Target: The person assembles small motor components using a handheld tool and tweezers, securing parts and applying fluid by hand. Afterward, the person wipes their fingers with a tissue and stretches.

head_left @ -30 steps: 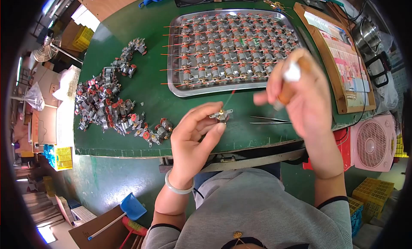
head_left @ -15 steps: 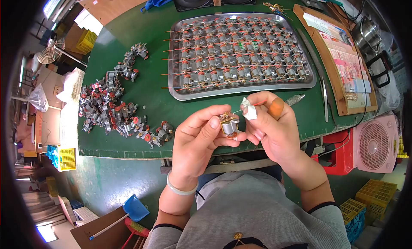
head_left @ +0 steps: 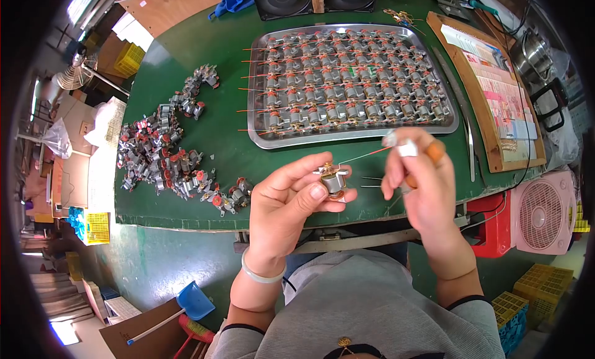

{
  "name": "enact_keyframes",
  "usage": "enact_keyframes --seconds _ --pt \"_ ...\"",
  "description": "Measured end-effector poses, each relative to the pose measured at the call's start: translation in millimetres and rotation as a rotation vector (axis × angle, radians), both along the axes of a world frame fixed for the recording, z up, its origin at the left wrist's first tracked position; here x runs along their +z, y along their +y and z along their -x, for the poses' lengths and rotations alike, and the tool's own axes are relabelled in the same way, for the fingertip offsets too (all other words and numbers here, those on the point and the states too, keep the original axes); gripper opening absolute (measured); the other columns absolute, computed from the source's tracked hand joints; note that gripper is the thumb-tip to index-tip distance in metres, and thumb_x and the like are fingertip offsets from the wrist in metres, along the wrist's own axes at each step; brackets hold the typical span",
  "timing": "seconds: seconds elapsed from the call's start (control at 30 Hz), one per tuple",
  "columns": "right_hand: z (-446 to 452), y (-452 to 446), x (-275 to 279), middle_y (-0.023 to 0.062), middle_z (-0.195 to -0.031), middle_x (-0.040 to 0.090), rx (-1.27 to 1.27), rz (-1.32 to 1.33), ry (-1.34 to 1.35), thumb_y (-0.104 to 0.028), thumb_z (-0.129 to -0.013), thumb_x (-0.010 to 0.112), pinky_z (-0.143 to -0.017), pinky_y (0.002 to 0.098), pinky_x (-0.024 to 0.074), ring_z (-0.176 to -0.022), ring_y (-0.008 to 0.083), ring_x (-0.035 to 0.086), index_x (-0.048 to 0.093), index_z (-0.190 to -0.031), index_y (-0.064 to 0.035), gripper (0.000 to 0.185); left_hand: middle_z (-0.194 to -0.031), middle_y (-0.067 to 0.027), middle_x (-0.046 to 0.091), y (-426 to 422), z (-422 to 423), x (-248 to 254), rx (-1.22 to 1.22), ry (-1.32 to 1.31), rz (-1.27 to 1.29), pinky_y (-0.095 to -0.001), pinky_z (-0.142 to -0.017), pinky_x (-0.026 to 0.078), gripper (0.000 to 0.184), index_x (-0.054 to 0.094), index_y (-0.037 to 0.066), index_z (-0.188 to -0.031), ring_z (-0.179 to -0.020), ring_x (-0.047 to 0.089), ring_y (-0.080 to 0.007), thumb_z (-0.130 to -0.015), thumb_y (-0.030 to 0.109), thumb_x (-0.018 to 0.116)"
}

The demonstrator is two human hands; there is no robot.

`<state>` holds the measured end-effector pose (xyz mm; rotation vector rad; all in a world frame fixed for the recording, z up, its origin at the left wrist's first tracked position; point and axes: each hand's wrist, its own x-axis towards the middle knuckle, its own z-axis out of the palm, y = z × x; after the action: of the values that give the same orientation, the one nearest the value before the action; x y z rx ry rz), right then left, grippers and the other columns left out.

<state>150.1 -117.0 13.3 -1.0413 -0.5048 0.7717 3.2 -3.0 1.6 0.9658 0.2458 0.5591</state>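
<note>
Between the thumb and fingers of my left hand [head_left: 288,195] is a small motor-like part [head_left: 334,183], a grey metal core with brass-coloured pieces on top. A thin wire [head_left: 365,155], pale near the part and red farther out, runs from its top to my right hand [head_left: 421,176]. There, the thumb and forefinger pinch the wire's far end. White wrapping and an orange finger cover [head_left: 435,150] show on the right fingers. Two thin metal prongs [head_left: 372,185], apparently tweezer tips, stick out left from below the right fingers; their other end is hidden.
Behind my hands, a metal tray [head_left: 322,138] bears rows of similar parts with red wires. A heap of grey parts [head_left: 162,149] lies left on the green table [head_left: 232,130]. Right are long tweezers [head_left: 471,151], a wood-framed board [head_left: 443,46] and a pink fan [head_left: 540,201].
My right hand has moved right and slightly up, away from the part, and more of the wire shows stretched between the hands. The prongs have come into view. My left hand stays nearly still.
</note>
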Motion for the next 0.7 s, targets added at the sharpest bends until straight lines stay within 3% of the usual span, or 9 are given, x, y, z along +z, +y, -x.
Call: enact_keyframes --seconds 0.07,0.1,0.13,0.23,0.33,0.4,0.47,0.6,0.7 --pt "-8 -5 3 0.002 -0.067 0.049 -0.11 0.028 -0.23 -0.018 -0.087 0.045 -0.051 0.0224 0.0409 -0.057 0.0072 0.043 0.052 -0.1 0.0007 0.024 -0.104 -0.022 0.059 0 0 1 0.033 0.021 -0.026 -0.0312 -0.072 0.055 0.035 0.047 -0.005 -0.118 -0.087 0.063 -0.0299 -0.086 0.005 0.054" --pt "-15 -11 2 0.0027 -0.069 0.051 -0.166 0.076 -0.373 -0.028 -0.089 0.042 -0.053 0.0217 0.0394 -0.06 0.0069 0.045 0.053 -0.1 0.0013 0.033 -0.104 -0.0219 0.059 1 -1 0 0.044 0.012 -0.025 -0.0311 -0.072 0.055 0.034 0.047 -0.005 -0.119 -0.087 0.063 -0.0299 -0.086 0.005 0.054" --pt "-26 -20 -3 0.0029 -0.069 0.052 -0.203 0.17 -0.49 -0.031 -0.089 0.041 -0.052 0.0203 0.0366 -0.058 0.0067 0.046 0.054 -0.093 0.0004 0.034 -0.104 -0.0218 0.059 1 -1 -1 0.054 0.002 -0.025 -0.031 -0.072 0.055 0.034 0.047 -0.004 -0.119 -0.087 0.063 -0.0298 -0.086 0.005 0.054" --pt "-27 -32 -5 0.0046 -0.068 0.054 -0.194 0.064 -0.187 -0.035 -0.089 0.042 -0.046 0.0192 0.0348 -0.051 0.0073 0.045 0.053 -0.087 -0.001 0.035 -0.106 -0.0211 0.058 2 -2 -1 0.104 -0.027 0.021 -0.0307 -0.072 0.055 0.034 0.047 -0.002 -0.12 -0.088 0.063 -0.0295 -0.087 0.007 0.052" --pt "-8 -34 -4 0.0062 -0.069 0.055 -0.114 -0.054 -0.089 -0.028 -0.087 0.047 -0.047 0.0194 0.0376 -0.054 0.0086 0.05 0.051 -0.093 0.0002 0.029 -0.108 -0.0195 0.058 2 -3 -1 0.161 -0.06 0.127 -0.0301 -0.072 0.055 0.034 0.046 0.0 -0.121 -0.09 0.062 -0.0288 -0.089 0.009 0.051" --pt "9 -37 -4 0.0086 -0.074 0.059 -0.009 -0.08 -0.207 -0.002 -0.073 0.062 -0.056 0.0247 0.0445 -0.066 0.0155 0.058 0.052 -0.099 0.0003 0.028 -0.109 -0.018 0.057 3 -3 0 0.202 -0.075 0.202 -0.0295 -0.072 0.055 0.033 0.046 0.001 -0.121 -0.092 0.062 -0.0279 -0.09 0.011 0.05" --pt "1 -31 -7 0.0081 -0.077 0.059 -0.019 -0.087 -1.02 -0.001 -0.067 0.065 -0.061 0.0289 0.0441 -0.069 0.0214 0.058 0.056 -0.096 -0.0009 0.031 -0.11 -0.0163 0.057 3 -2 3 0.239 -0.078 0.27 -0.0288 -0.073 0.055 0.032 0.046 0.002 -0.121 -0.093 0.062 -0.0268 -0.09 0.013 0.049" --pt "12 -25 -12 0.0059 -0.081 0.057 -0.163 -0.021 -1.317 0.002 -0.06 0.066 -0.059 0.029 0.0389 -0.066 0.0208 0.05 0.06 -0.094 -0.0058 0.036 -0.11 -0.0139 0.057 3 -3 5 0.302 -0.067 0.323 -0.0282 -0.075 0.054 0.03 0.047 0.004 -0.119 -0.095 0.061 -0.0252 -0.09 0.013 0.05" --pt "18 -22 -14 0.0045 -0.083 0.055 -0.182 -0.01 -1.377 0.003 -0.058 0.067 -0.058 0.029 0.0366 -0.068 0.0188 0.047 0.061 -0.095 -0.0083 0.039 -0.11 -0.0129 0.057 2 -4 5 0.33 -0.057 0.328 -0.0284 -0.076 0.053 0.029 0.047 0.004 -0.118 -0.096 0.06 -0.0249 -0.09 0.014 0.051"
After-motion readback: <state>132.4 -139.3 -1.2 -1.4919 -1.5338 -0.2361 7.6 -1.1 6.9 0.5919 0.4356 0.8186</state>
